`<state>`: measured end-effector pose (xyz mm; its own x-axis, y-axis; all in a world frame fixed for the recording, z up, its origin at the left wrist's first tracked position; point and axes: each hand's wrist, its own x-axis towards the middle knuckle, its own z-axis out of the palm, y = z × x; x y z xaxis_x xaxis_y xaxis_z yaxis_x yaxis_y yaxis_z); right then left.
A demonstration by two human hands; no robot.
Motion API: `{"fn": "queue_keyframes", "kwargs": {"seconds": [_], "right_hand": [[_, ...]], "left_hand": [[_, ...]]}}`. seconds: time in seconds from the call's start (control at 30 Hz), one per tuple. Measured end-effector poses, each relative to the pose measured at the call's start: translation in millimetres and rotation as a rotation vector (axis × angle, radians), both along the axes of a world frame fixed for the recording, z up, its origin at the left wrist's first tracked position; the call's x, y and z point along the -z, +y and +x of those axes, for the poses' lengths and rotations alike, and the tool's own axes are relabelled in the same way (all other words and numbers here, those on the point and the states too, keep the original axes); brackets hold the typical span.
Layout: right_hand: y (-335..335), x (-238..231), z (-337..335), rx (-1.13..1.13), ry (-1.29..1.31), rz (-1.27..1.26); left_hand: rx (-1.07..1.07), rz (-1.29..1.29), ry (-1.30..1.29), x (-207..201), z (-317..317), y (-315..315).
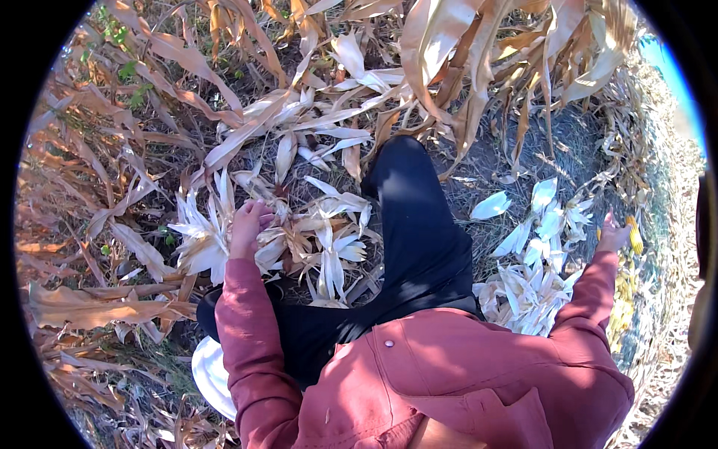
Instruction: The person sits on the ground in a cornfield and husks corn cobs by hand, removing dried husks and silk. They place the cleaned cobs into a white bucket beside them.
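My left hand (250, 224) is over the dry corn husks on the left, fingers loosely bent and a little apart, with nothing visible in it. Right beside it a pale, fanned-out corn husk (203, 238) lies on the ground. My right arm reaches far out to the right. There my right hand (615, 236) has its fingers stretched, right beside a bare yellow ear of corn (636, 236). Whether the fingertips touch that ear is hard to see. Below this hand lies a heap of yellow ears (622, 307), partly hidden by my sleeve.
Pale stripped husks (527, 299) are piled between my knee and the right arm. Tall dry corn stalks and leaves (449, 52) stand in front. More dry leaves (97, 307) spread on the left. Something round and white (213, 374) is by my left hip.
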<state>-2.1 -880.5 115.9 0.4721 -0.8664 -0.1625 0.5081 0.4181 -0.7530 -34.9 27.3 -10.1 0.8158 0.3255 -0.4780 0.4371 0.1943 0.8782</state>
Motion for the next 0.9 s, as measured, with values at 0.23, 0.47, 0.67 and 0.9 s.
{"fn": "queue_keyframes", "kwargs": {"seconds": [0.23,0.47,0.67,0.9], "right_hand": [[278,21,95,-0.889,0.151,-0.226],[565,-7,126,-1.644,0.219,-0.708],[711,96,192,-2.016,0.555,-1.364],[751,291,248,-1.627,0.615,-2.081]], "left_hand": [[0.041,0.073,-0.072,-11,-9,8],[0.012,0.091,-0.138,-30,-4,5],[0.007,0.108,-0.216,-50,4,2],[0.046,0.164,-0.209,-53,14,-4]]}}
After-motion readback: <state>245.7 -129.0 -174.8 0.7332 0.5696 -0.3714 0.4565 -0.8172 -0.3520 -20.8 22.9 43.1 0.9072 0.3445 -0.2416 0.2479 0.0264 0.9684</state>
